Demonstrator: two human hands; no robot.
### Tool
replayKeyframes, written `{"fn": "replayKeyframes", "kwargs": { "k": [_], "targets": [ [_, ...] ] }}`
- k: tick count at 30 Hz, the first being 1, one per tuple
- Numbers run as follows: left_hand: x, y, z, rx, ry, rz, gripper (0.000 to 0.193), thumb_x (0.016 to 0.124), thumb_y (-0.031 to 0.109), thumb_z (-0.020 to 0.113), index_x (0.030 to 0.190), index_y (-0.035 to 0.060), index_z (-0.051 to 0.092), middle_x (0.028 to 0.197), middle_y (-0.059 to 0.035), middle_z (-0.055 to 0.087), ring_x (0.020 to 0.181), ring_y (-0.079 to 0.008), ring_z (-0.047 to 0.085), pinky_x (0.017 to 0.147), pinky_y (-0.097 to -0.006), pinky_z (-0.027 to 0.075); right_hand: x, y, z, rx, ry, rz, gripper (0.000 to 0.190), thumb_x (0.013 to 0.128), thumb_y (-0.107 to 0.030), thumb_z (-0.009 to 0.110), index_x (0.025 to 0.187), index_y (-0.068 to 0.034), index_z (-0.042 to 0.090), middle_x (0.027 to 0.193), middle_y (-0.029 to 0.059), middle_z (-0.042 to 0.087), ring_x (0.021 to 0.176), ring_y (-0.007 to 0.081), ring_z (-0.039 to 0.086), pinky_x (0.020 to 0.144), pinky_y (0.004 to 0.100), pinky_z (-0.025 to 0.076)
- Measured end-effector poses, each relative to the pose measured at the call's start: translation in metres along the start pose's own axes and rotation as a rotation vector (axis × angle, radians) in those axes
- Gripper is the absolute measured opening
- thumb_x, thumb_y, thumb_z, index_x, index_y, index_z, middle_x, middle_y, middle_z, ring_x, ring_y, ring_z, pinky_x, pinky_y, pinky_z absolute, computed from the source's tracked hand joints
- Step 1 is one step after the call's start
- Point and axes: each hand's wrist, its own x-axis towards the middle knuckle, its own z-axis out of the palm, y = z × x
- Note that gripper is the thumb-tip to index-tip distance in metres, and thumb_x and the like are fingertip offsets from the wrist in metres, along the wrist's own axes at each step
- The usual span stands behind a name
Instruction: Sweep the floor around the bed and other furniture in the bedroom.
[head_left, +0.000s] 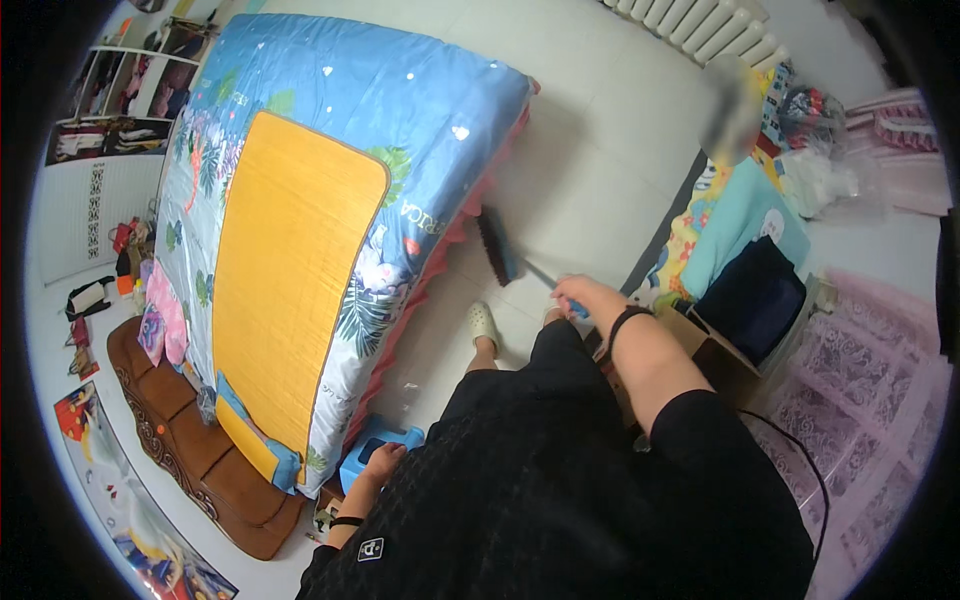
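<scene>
My right hand (585, 294) grips the grey-and-blue handle of a broom (536, 271). Its head (496, 246), with dark bristles, is low over the tiled floor beside the bed's pink ruffled skirt (439, 259). Down by my left side, my left hand (386, 461) has curled fingers, and whether it holds anything is not clear. Just behind that hand, close to the bed's corner, is a light-blue plastic object (352, 471) with a dark opening or panel on it.
The bed (420, 97) bears a blue patterned sheet and a yellow mat (292, 240). At the right, an open cardboard box (705, 352) stands near dark folded fabric (750, 307) and a turquoise cloth (739, 225). A white radiator (697, 30) is at the far wall.
</scene>
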Motion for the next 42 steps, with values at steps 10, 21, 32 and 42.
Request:
{"fn": "replayKeyframes", "kwargs": {
  "k": [10,21,32,42],
  "targets": [
    [-0.008,0.065,0.009,-0.084,0.106,0.045,0.037,0.091,0.032,0.052,0.106,0.0002,0.062,0.076,-0.0132,0.067,0.069,-0.0234,0.066,0.061,-0.0362,0.051,-0.098,-0.030,-0.145,0.397,0.066,0.172,0.016,0.087,-0.008,0.053,0.082,-0.009,0.038,0.054,0.0010,0.041,0.040,0.0112,0.040,0.036,0.0287,0.033],
    [-0.026,-0.032,0.027,-0.285,0.078,-0.060,0.037,0.093,0.029,0.052,0.111,-0.0019,0.060,0.069,-0.0102,0.063,0.056,-0.0177,0.059,0.050,-0.0305,0.047,-0.187,-0.001,0.029,0.329,0.184,0.085,0.065,0.085,0.001,0.055,0.142,-0.016,0.029,0.065,0.0064,0.047,0.044,0.0123,0.040,0.038,0.0270,0.034],
    [-0.062,-0.179,0.093,-0.440,0.246,-0.087,0.038,0.090,0.030,0.055,0.112,-0.0006,0.061,0.078,-0.0126,0.065,0.062,-0.0190,0.062,0.058,-0.0327,0.049,-0.068,0.022,0.243,0.512,-0.375,0.499,0.043,0.090,-0.002,0.051,0.126,-0.020,0.038,0.073,0.0055,0.046,0.046,0.0065,0.037,0.037,0.0197,0.032],
    [-0.103,-0.254,0.191,-0.511,0.195,-0.301,0.044,0.088,0.037,0.061,0.109,-0.0018,0.062,0.103,-0.0206,0.067,0.100,-0.0315,0.064,0.085,-0.0371,0.048,0.129,0.058,0.398,0.075,-0.316,0.499,0.030,0.083,-0.001,0.056,0.107,-0.016,0.046,0.066,0.0054,0.049,0.046,0.0096,0.042,0.036,0.0247,0.034]
  ]
}}
